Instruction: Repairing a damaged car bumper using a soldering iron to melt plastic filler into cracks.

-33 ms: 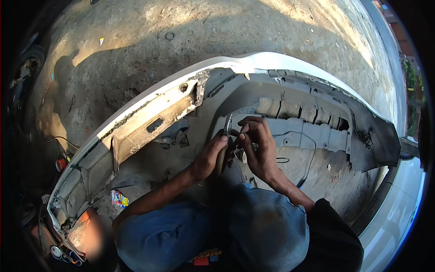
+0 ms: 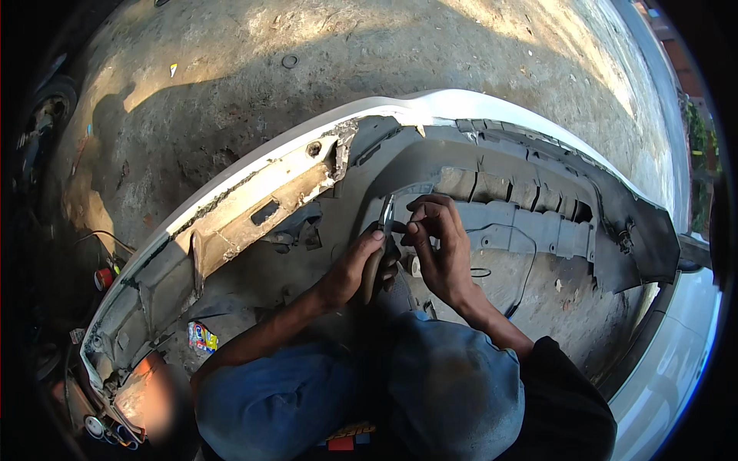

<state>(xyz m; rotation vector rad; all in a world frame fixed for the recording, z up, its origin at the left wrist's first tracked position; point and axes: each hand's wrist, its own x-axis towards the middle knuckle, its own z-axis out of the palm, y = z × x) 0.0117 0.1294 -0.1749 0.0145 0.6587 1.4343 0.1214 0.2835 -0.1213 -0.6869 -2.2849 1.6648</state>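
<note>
My left hand (image 2: 352,270) is closed round a slim hand tool (image 2: 372,276) with a brownish handle and a bright metal tip pointing away from me. It looks like pliers, though its jaws are too small to tell. Beside the tip, my right hand (image 2: 440,250) has its thumb and fingers pinched together. What they pinch, if anything, is hidden. Both hands are above my knees, inside the curve of a white car bumper (image 2: 450,107) that lies with its grey inner side toward me.
A cracked, filler-coated section (image 2: 261,207) lines the bumper's left part. A thin black cable (image 2: 530,265) loops at the right. A colourful packet (image 2: 201,336) lies at the left. The white car body (image 2: 676,338) stands at the right edge.
The tool has turned slightly in my left hand, and more of its brown handle shows. My right fingers have shifted a little near its tip.
</note>
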